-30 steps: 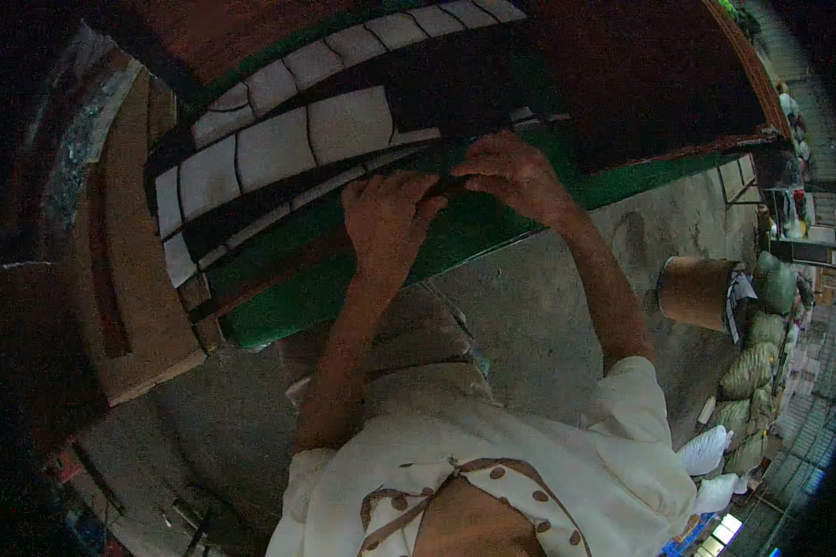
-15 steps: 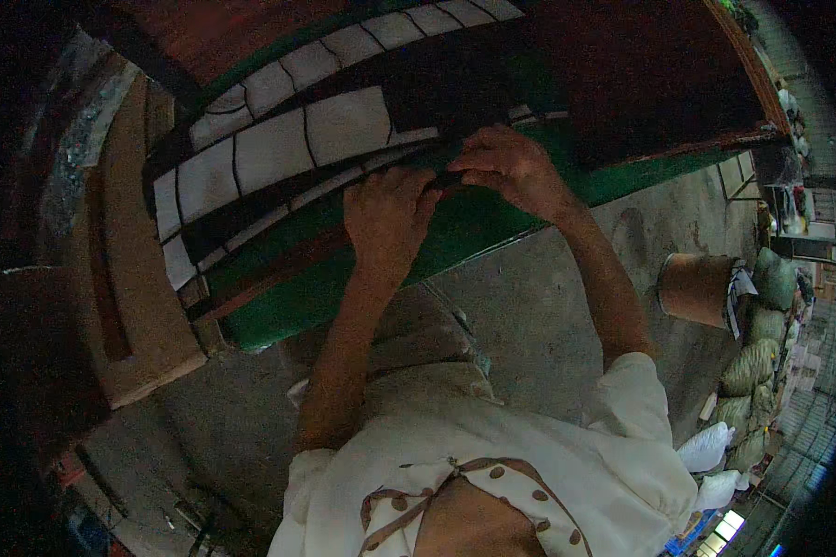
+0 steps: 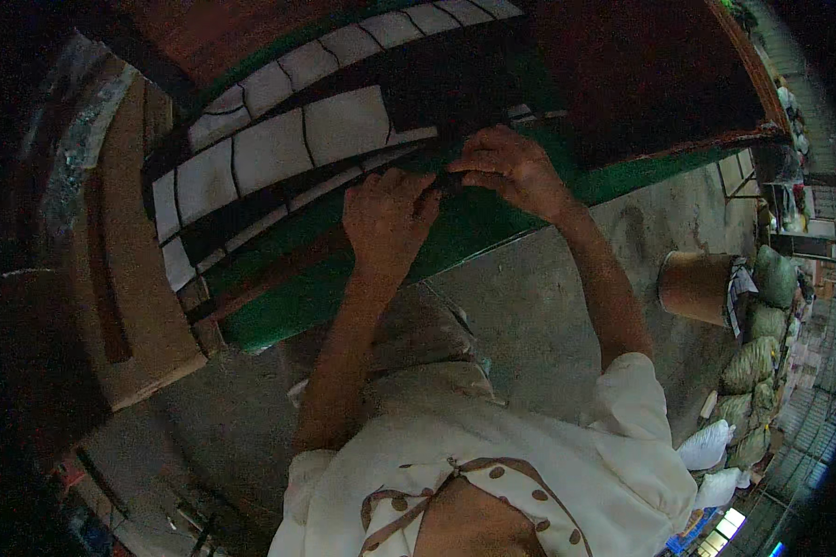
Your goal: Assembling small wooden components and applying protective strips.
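My left hand (image 3: pixel 387 223) is above the front part of the green tabletop (image 3: pixel 293 306), back up, with its fingers bent and closed. Close beside it, my right hand (image 3: pixel 515 172) has thumb and fingers pinched together. A small dark piece (image 3: pixel 449 179) shows in the gap between the two sets of fingertips; its kind is too dim to make out. Just beyond my left hand lie white flat pieces (image 3: pixel 269 153) side by side in a row, with dark lines between them. A second row of white pieces (image 3: pixel 306 65) runs behind, and narrow white strips (image 3: pixel 325 188) lie nearer me.
A dark reddish-brown board (image 3: pixel 659 74) covers the table's right part. Cardboard (image 3: pixel 149 306) stands at the left. On the floor to the right are a brown drum (image 3: pixel 698 286) and several stuffed sacks (image 3: pixel 751 364). A wrapped bundle (image 3: pixel 409 325) sits below the table edge.
Both hands stay nearly in place, with only slight finger movement around the small dark piece. The white rows have not moved.
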A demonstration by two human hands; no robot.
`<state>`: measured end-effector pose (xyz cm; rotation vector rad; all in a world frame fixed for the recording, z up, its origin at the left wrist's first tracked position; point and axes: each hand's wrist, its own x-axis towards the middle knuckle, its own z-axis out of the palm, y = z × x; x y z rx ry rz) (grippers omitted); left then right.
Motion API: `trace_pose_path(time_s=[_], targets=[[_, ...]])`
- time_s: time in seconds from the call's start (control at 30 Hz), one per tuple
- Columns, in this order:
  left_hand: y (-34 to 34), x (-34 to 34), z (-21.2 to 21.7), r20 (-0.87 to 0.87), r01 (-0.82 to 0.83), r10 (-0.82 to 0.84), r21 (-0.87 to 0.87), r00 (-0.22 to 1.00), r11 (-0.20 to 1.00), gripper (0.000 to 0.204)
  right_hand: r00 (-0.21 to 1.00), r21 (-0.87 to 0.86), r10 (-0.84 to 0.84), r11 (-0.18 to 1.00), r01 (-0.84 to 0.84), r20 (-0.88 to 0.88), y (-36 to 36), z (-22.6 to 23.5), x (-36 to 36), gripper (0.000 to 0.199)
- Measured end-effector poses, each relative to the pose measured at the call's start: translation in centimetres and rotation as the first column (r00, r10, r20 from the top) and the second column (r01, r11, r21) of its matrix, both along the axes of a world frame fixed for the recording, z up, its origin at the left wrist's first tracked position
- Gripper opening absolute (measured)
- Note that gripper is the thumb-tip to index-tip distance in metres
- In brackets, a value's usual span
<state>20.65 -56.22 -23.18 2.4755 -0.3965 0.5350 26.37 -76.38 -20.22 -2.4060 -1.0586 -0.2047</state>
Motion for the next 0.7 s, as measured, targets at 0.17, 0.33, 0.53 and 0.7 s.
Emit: trace_pose_path(time_s=[0.17, 0.33, 0.53, 0.7], targets=[[-0.2, 0.2, 0.5, 0.007, -0.047, 0.046, 0.104, 0.999, 0.994, 0.025, 0.998, -0.017, 0.026, 1.0, -0.025, 0.065, 0.1, -0.1, 0.3, 0.027], [0.1, 0.1, 0.2, 0.014, -0.017, 0.017, -0.015, 1.0, 1.0, 0.025, 0.933, 0.359, 0.122, 0.933, 0.009, -0.34, -0.3, -1.6, 0.8, 0.027], [0.1, -0.3, 0.3, 0.074, -0.037, 0.034, 0.041, 0.997, 0.998, 0.023, 0.983, 0.138, 0.061, 0.99, -0.037, -0.175, 0.0, -0.2, 0.2, 0.028], [-0.1, -0.1, 0.0, 0.013, -0.019, 0.018, 0.043, 1.0, 0.999, 0.023, 0.941, 0.225, 0.037, 0.973, 0.042, -0.337, -0.4, -0.5, -0.3, 0.027]])
